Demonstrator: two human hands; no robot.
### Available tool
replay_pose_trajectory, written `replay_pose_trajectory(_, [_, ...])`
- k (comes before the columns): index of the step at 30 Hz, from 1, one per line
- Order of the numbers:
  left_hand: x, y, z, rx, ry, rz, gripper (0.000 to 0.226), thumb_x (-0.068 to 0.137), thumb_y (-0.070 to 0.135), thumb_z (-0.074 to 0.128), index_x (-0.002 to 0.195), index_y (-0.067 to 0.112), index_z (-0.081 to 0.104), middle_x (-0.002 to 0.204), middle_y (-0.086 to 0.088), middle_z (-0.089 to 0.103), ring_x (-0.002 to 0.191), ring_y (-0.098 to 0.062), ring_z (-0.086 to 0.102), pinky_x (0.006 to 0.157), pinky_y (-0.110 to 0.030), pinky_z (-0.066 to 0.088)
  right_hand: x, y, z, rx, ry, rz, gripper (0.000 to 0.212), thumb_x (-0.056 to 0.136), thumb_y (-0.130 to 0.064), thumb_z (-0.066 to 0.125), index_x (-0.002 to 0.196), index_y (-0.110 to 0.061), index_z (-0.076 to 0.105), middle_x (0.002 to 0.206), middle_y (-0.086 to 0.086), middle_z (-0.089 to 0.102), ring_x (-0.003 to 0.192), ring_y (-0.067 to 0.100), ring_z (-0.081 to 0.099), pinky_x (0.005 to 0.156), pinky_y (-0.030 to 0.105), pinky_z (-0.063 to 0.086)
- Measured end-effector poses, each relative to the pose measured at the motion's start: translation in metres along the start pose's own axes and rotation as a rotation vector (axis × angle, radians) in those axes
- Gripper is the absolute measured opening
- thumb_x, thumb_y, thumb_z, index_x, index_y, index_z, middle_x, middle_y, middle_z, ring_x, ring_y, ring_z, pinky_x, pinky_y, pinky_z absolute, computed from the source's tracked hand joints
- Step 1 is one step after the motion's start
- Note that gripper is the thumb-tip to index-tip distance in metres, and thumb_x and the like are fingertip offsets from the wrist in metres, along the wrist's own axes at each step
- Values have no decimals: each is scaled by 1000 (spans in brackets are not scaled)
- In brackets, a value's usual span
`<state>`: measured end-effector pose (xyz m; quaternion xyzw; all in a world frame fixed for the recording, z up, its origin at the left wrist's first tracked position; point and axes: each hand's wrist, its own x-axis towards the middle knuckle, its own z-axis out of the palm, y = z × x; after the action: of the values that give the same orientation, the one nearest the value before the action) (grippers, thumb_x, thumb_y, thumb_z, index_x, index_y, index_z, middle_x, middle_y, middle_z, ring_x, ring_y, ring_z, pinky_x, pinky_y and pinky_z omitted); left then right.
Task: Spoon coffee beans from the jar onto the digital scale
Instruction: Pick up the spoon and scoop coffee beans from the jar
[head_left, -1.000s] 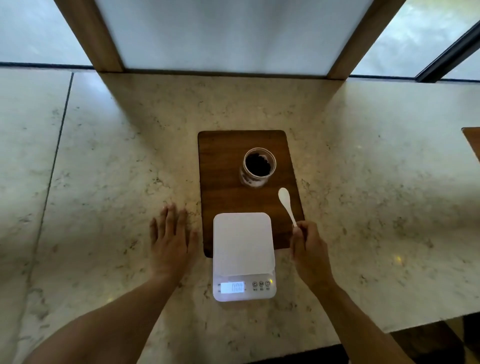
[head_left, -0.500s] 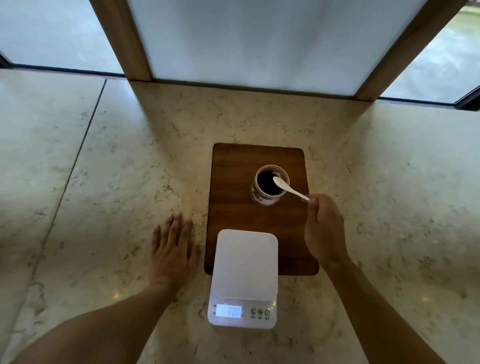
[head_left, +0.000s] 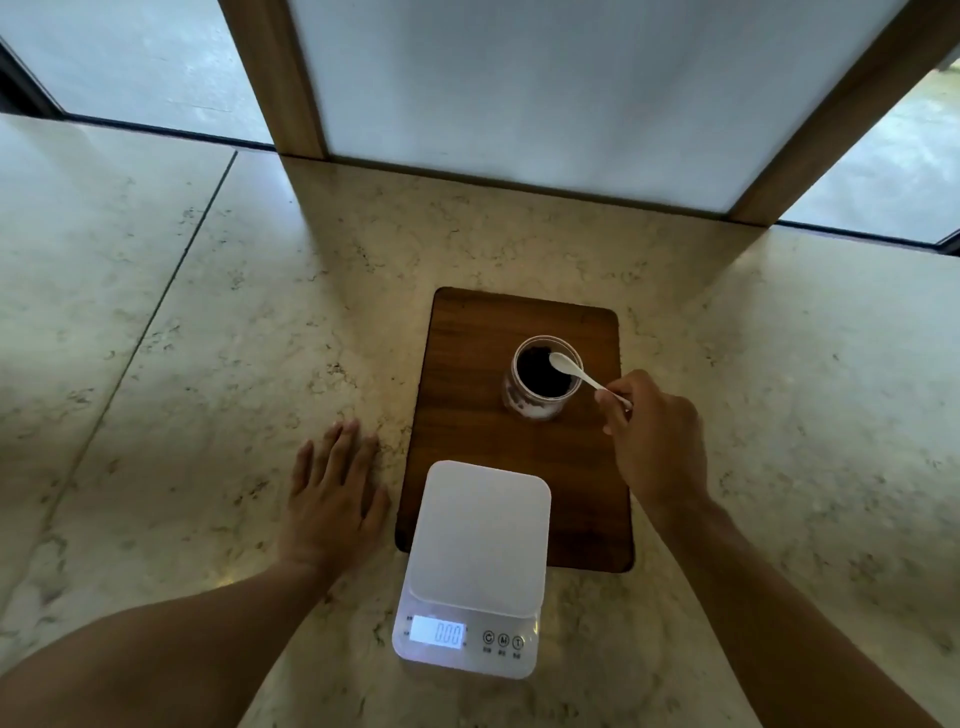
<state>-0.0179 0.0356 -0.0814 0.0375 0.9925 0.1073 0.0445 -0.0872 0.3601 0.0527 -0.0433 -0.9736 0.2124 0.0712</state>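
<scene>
An open glass jar (head_left: 535, 408) of dark coffee beans stands on a dark wooden board (head_left: 467, 374). My right hand (head_left: 657, 441) pinches the handle of a small white spoon (head_left: 574, 370), whose bowl hangs over the jar's mouth at its right rim. In front of the jar a white digital scale (head_left: 478, 540) lies partly on the board, its platform bare and its lit display reading zeros. My left hand (head_left: 332, 499) rests flat on the marble, fingers spread, just left of the scale.
The marble counter (head_left: 182, 364) stretches wide on both sides. A frosted panel (head_left: 571, 88) between two wooden posts closes off the back, with windows at either side.
My right hand has carried the spoon from beside the scale up to the jar, its bowl now over the beans. The view has shifted; my left hand stays flat.
</scene>
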Motion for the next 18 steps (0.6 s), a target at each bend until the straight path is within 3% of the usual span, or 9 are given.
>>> replay_pose_trajectory(8, [-1, -2, 1, 5, 1, 0, 67, 96, 52, 22, 155, 18, 22, 165, -9, 15, 153, -23, 1, 122, -53, 10, 23, -9, -2, -200, 7, -35, 18, 91, -32, 66, 90, -14, 69, 73, 5, 72, 57, 18, 58, 51, 27, 45])
replay_pose_trajectory(18, [0, -1, -1, -8, -11, -10, 69, 95, 53, 24, 155, 20, 21, 165, -8, 13, 153, -22, -2, 123, -51, 7, 36, -16, 5, -260, -122, 42, 23, 95, -32, 60, 91, -12, 71, 78, 9, 70, 63, 20, 58, 56, 29, 45])
